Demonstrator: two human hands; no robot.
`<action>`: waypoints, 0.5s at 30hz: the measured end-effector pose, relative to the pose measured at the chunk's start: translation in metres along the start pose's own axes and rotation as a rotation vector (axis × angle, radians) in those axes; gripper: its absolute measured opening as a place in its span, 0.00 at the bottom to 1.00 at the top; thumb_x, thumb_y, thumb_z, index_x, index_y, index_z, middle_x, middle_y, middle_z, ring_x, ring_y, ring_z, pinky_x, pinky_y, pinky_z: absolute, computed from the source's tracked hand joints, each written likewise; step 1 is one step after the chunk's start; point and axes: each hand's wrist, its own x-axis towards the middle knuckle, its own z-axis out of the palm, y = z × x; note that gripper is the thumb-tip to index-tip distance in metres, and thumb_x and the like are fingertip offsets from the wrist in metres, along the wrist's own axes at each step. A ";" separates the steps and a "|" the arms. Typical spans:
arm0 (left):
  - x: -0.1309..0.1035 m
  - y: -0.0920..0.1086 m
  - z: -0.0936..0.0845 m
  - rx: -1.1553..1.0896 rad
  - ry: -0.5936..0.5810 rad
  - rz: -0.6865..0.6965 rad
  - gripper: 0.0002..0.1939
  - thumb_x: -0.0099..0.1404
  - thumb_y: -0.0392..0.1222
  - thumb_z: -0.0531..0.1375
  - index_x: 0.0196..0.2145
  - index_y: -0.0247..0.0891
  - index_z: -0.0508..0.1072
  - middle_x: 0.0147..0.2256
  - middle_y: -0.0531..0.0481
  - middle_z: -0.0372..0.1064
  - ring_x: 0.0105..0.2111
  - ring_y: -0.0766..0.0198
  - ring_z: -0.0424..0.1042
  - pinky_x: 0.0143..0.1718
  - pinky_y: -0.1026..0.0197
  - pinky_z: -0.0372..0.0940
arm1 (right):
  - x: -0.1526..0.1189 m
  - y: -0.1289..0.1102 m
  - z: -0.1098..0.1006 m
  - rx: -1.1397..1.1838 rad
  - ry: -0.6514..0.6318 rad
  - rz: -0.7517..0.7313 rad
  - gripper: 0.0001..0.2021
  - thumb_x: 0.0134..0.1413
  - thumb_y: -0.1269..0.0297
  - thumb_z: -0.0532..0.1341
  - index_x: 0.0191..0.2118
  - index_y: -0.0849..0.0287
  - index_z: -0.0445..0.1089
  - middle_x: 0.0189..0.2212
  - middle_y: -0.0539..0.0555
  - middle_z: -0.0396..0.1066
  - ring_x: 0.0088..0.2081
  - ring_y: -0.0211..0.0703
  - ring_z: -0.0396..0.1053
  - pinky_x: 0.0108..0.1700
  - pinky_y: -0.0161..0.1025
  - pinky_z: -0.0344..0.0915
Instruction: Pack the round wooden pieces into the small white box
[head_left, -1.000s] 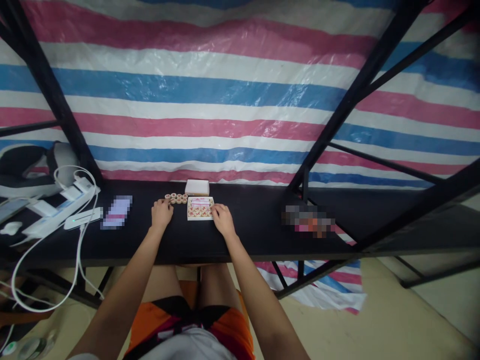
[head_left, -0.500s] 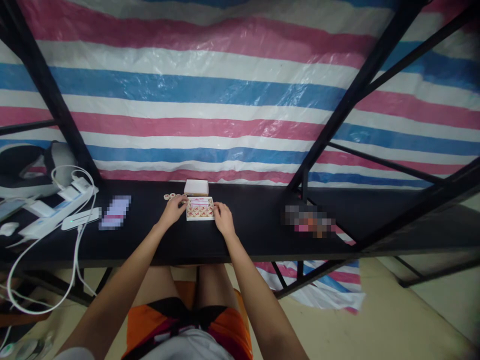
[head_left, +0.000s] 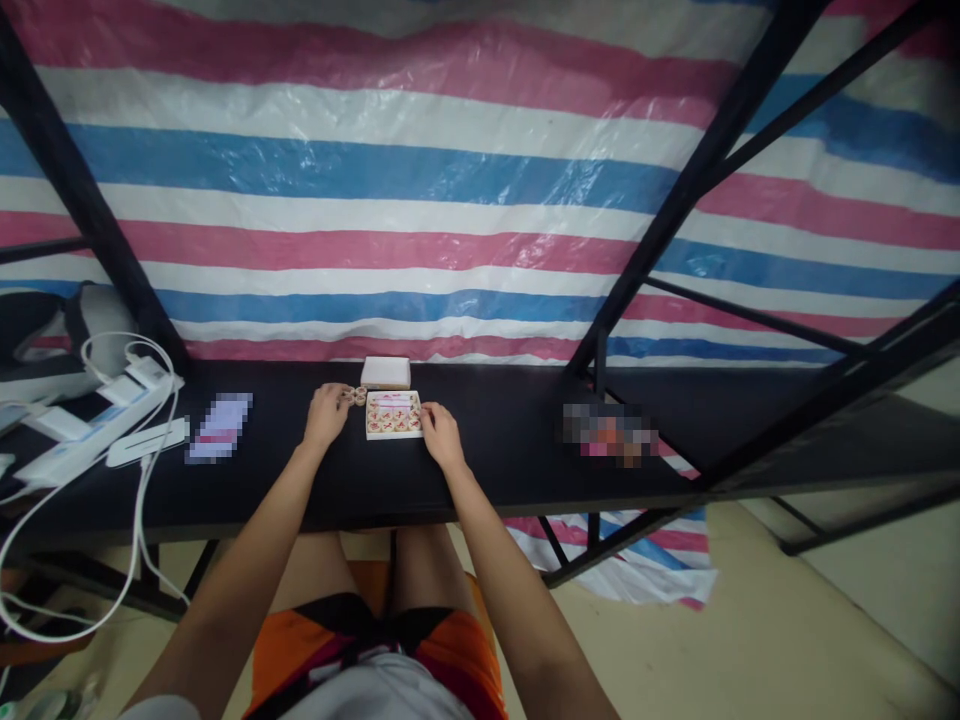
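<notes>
A small white box [head_left: 394, 435] lies open on the black tabletop. Round, pale wooden discs with red markings, looking like Chinese chess pieces [head_left: 395, 420], fill its front in rows; a white-and-pink strip covers the back part. My right hand [head_left: 442, 433] holds the box's right edge, thumb and fingers bent against it. Left of the box, my left hand [head_left: 328, 413] has its fingers curled at a few loose wooden discs [head_left: 360, 396]; the hand hides some of them, and the grip is partly covered.
The white box lid [head_left: 385, 373] lies just behind the box. Leftward are a blurred-out phone-like object [head_left: 221, 427], a white device [head_left: 148, 441], a power strip [head_left: 94, 425] and loose white cables. A pixelated item [head_left: 609, 434] lies right. Black metal posts [head_left: 645, 240] frame a striped plastic sheet [head_left: 390, 180].
My left hand has moved left from the box's left edge to the loose discs beside it. My right hand stays at the box's right edge. The view has shifted slightly.
</notes>
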 end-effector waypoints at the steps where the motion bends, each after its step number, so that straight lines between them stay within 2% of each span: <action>1: -0.001 -0.003 -0.002 0.049 -0.004 -0.046 0.17 0.62 0.36 0.51 0.47 0.38 0.70 0.47 0.43 0.66 0.47 0.55 0.64 0.50 0.53 0.60 | 0.000 0.000 0.000 -0.001 0.004 0.007 0.13 0.60 0.61 0.48 0.40 0.58 0.68 0.37 0.56 0.71 0.41 0.45 0.66 0.47 0.40 0.60; 6: -0.003 -0.004 -0.009 0.251 -0.099 -0.127 0.22 0.61 0.38 0.52 0.53 0.39 0.67 0.50 0.40 0.63 0.47 0.51 0.63 0.46 0.53 0.61 | 0.000 0.001 0.000 0.000 0.023 0.028 0.12 0.59 0.62 0.49 0.39 0.57 0.68 0.37 0.56 0.71 0.40 0.45 0.66 0.47 0.40 0.60; 10: -0.005 0.004 -0.012 0.366 -0.149 -0.164 0.19 0.61 0.40 0.52 0.50 0.39 0.69 0.48 0.39 0.65 0.47 0.49 0.63 0.44 0.52 0.61 | 0.000 0.000 -0.001 0.000 0.020 0.036 0.13 0.59 0.61 0.49 0.40 0.58 0.68 0.36 0.56 0.71 0.40 0.45 0.66 0.46 0.40 0.61; 15: -0.010 0.016 -0.020 0.418 -0.147 -0.104 0.15 0.60 0.42 0.53 0.43 0.37 0.71 0.47 0.38 0.66 0.46 0.48 0.63 0.43 0.52 0.60 | 0.000 -0.001 -0.001 0.005 0.020 0.039 0.13 0.59 0.61 0.49 0.39 0.58 0.69 0.36 0.56 0.71 0.40 0.45 0.67 0.46 0.40 0.61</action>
